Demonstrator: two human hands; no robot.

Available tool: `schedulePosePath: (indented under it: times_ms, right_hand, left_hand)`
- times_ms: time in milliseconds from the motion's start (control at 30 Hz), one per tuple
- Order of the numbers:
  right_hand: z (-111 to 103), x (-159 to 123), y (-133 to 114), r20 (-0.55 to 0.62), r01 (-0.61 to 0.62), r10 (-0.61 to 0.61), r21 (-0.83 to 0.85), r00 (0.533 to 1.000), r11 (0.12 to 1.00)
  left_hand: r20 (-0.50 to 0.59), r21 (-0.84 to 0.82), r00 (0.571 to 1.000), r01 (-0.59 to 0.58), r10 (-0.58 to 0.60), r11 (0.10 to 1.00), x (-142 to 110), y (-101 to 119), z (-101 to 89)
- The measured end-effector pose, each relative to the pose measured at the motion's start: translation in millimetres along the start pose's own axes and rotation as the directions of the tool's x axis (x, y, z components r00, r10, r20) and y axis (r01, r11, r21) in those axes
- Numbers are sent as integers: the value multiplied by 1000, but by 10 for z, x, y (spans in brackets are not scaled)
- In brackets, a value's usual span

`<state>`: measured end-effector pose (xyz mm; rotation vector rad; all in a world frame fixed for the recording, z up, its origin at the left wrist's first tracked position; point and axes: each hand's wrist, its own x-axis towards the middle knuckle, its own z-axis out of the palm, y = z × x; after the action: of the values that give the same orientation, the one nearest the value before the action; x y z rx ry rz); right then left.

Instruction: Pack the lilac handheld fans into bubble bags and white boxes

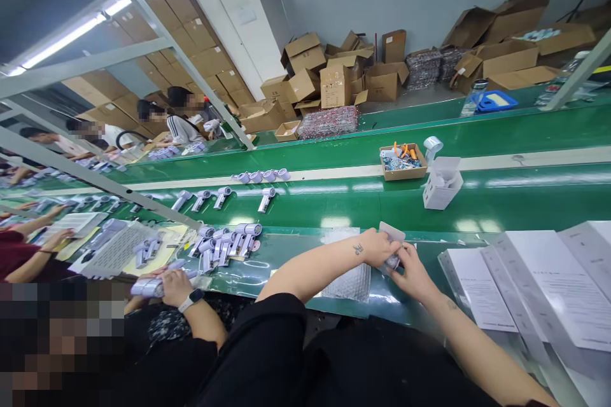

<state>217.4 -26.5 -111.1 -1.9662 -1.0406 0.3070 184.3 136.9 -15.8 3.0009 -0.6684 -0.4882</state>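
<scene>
Two hands met at the near edge of the green table (296, 254), with a small pale gadget (392, 261) pinched between them, just right of a bubble-wrap sheet (351, 280). Left hand (377, 247) reached in from a bent forearm, fingers curled over the gadget and a white card (391, 232). Right hand (413, 270) closed on the gadget from below, wrist angled inward

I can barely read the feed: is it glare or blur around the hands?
Head view: overhead strip lights throw bright glare patches on the green belt; left hand and right hand look sharp, closed around a small white item; wide-angle distortion tilts the scene and bends the frame rails; co-workers' faces are pixelated.
</scene>
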Motion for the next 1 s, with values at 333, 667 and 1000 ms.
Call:
schedulePosePath:
  times_ms: [333,667,1000]
  right_hand:
    - [61,-3,-7,-11,-27,27,-25,1000,999]
    - [-372,1124,-267,-57,-175,179,70,982,982]
    - [173,2631,19,110,-60,54,53,992,997]
  left_hand:
    - [-69,34,973,225,-222,974,-369,-27,44]
    - [-239,-829,451,367,-860,423,-818,175,533]
    - [-108,-454,741,556,-663,696,-1042,483,1771]
